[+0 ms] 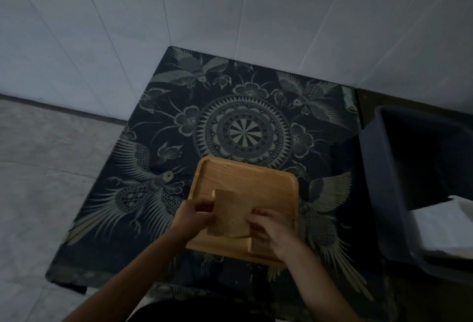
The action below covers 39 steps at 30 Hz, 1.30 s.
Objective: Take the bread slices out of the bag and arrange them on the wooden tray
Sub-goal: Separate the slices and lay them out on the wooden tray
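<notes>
We pinch the bread slice [229, 213] by its side edges, left hand [190, 215] and right hand [272, 227] closed on it, over the tray's [256, 175] near half, long axis pointing away.

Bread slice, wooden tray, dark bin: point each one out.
bread slice [228, 213], head view, middle of its face
wooden tray [247, 177], head view, bare far part
dark bin [371, 168], head view, left wall

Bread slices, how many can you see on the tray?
2. One bread slice is held over the wooden tray between the left hand and right hand. Another slice peeks out beneath; more may be hidden.
</notes>
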Each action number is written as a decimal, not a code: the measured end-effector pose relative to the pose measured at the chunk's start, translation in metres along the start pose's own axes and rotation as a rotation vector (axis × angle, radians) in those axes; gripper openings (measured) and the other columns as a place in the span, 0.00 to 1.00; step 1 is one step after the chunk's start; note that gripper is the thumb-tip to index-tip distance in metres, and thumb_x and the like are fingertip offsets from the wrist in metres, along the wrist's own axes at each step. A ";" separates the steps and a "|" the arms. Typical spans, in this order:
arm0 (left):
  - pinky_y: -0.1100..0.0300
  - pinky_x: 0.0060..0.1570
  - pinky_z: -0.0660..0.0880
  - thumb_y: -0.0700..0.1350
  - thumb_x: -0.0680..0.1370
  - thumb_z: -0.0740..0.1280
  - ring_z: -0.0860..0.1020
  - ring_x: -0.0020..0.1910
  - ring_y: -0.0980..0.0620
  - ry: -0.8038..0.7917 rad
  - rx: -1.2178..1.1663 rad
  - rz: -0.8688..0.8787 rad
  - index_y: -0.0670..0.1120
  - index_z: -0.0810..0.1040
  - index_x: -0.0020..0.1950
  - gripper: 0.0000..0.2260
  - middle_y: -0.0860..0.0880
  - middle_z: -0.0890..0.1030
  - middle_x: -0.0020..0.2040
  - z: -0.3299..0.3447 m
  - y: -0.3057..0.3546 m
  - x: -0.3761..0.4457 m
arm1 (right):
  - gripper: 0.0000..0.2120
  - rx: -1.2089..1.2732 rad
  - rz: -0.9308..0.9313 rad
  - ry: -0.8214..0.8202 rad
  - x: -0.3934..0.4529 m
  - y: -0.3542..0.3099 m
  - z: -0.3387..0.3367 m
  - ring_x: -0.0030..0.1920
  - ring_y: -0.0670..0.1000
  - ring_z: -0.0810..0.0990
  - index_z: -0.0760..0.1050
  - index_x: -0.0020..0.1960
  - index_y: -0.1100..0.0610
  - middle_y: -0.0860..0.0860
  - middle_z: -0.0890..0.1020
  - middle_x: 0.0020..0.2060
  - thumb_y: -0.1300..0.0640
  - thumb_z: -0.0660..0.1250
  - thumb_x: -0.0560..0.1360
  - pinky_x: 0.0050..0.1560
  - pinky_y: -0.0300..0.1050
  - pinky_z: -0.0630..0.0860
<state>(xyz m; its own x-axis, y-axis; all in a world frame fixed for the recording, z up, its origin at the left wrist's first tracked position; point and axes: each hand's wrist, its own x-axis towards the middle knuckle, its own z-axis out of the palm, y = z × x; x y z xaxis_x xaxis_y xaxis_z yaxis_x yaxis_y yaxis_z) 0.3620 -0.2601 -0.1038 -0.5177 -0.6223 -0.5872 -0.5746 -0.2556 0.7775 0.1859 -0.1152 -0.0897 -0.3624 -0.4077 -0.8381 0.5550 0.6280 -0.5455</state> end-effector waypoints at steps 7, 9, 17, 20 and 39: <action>0.52 0.53 0.83 0.39 0.73 0.73 0.86 0.47 0.52 0.033 0.191 -0.035 0.48 0.87 0.54 0.11 0.50 0.88 0.47 -0.032 -0.027 0.013 | 0.12 -0.208 -0.071 0.063 0.028 0.016 0.053 0.45 0.50 0.87 0.78 0.54 0.53 0.52 0.85 0.49 0.60 0.78 0.74 0.39 0.45 0.85; 0.52 0.50 0.84 0.39 0.73 0.73 0.86 0.44 0.52 0.016 0.240 -0.015 0.48 0.88 0.53 0.11 0.48 0.88 0.44 -0.036 -0.030 0.016 | 0.12 -0.270 -0.073 0.091 0.033 0.022 0.060 0.48 0.50 0.84 0.75 0.53 0.50 0.51 0.83 0.51 0.59 0.76 0.75 0.43 0.46 0.85; 0.71 0.32 0.74 0.42 0.74 0.71 0.81 0.33 0.63 0.011 0.352 0.040 0.51 0.89 0.49 0.09 0.55 0.86 0.37 -0.047 -0.033 0.016 | 0.18 -0.449 -0.100 0.174 0.042 0.045 0.070 0.52 0.53 0.83 0.76 0.62 0.53 0.48 0.81 0.48 0.50 0.74 0.75 0.58 0.58 0.83; 0.71 0.27 0.72 0.44 0.75 0.70 0.79 0.28 0.60 -0.010 0.365 0.021 0.45 0.89 0.41 0.08 0.45 0.86 0.35 -0.051 -0.037 0.017 | 0.19 -0.510 -0.143 0.195 0.040 0.049 0.073 0.51 0.54 0.84 0.76 0.65 0.54 0.48 0.80 0.45 0.49 0.72 0.77 0.57 0.59 0.83; 0.53 0.38 0.78 0.46 0.78 0.68 0.80 0.33 0.49 -0.052 0.383 0.003 0.37 0.86 0.42 0.14 0.37 0.85 0.37 -0.054 -0.031 0.010 | 0.20 -0.370 -0.093 0.124 0.034 0.052 0.068 0.46 0.46 0.81 0.75 0.68 0.61 0.47 0.80 0.46 0.50 0.66 0.82 0.54 0.51 0.84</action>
<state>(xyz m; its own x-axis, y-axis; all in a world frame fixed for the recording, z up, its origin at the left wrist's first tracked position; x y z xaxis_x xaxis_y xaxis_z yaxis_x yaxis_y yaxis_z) 0.4083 -0.2983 -0.1219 -0.5454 -0.5819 -0.6032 -0.7630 0.0469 0.6446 0.2537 -0.1416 -0.1466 -0.4989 -0.4053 -0.7660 0.2165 0.7976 -0.5630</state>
